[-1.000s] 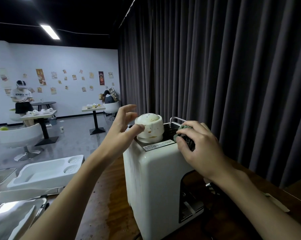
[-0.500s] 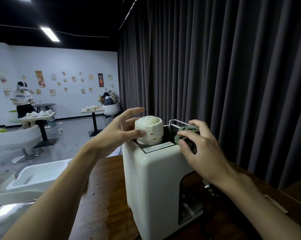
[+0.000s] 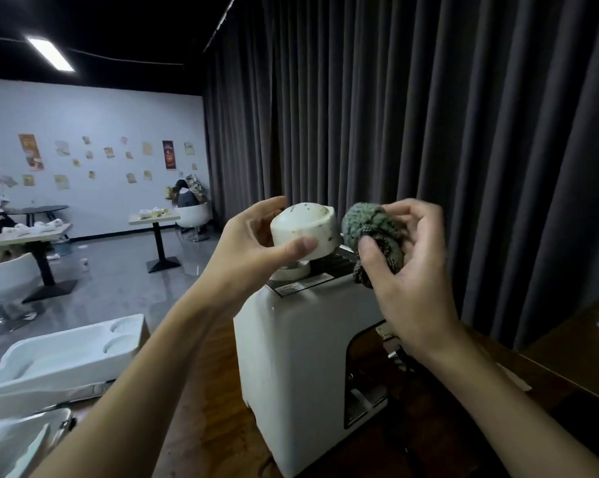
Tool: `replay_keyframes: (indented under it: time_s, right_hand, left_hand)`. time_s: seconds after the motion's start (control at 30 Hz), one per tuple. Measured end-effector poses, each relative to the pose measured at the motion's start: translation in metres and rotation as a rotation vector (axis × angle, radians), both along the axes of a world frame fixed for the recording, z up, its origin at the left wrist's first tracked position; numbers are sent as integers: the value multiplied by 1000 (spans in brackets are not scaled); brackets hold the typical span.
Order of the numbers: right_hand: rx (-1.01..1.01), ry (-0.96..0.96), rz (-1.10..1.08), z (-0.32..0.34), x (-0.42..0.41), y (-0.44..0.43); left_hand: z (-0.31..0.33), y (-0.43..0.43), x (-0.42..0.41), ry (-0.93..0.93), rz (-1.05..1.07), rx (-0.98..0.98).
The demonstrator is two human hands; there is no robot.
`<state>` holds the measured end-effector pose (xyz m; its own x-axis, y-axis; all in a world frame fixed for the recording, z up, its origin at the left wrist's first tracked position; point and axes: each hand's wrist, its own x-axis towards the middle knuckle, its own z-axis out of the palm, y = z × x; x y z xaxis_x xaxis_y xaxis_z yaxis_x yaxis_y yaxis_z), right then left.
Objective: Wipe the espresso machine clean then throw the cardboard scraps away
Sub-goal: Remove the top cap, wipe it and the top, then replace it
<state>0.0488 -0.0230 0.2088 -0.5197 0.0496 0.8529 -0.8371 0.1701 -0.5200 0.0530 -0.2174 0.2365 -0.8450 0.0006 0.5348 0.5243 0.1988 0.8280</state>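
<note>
A white espresso machine stands on a dark wooden counter. My left hand grips a stained white cap and holds it lifted just above the machine's top. A second white piece still sits on the top beneath it. My right hand grips a bunched green knitted cloth right beside the cap, above the machine's top rear. No cardboard scraps are clearly visible.
A white moulded foam tray lies at the counter's left, with a shiny metal tray below it. A dark curtain hangs close behind the machine. Tables, chairs and other people fill the room at far left.
My left hand closed on the white cap and lifted it off the machine's top. My right hand rose with the cloth from the machine's top to beside the cap.
</note>
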Motion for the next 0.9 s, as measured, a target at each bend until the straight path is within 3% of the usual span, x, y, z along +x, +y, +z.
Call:
replay_keyframes:
  time_s: [0.2,0.37,0.63,0.9]
  right_hand:
    - [-52,44,-35,-5,24,10]
    - [-15,-28,52,-15,39,39]
    - [60,2,-44,-40,48,119]
    - [-70,-197,37,-67,49,197]
  left_hand:
    - [-13,34,35,7,-107,11]
    - [-27,70,53,-7,-185,109]
    - [-54,160,54,-75,-121,265]
    - [-90,244,62,-162,-72,351]
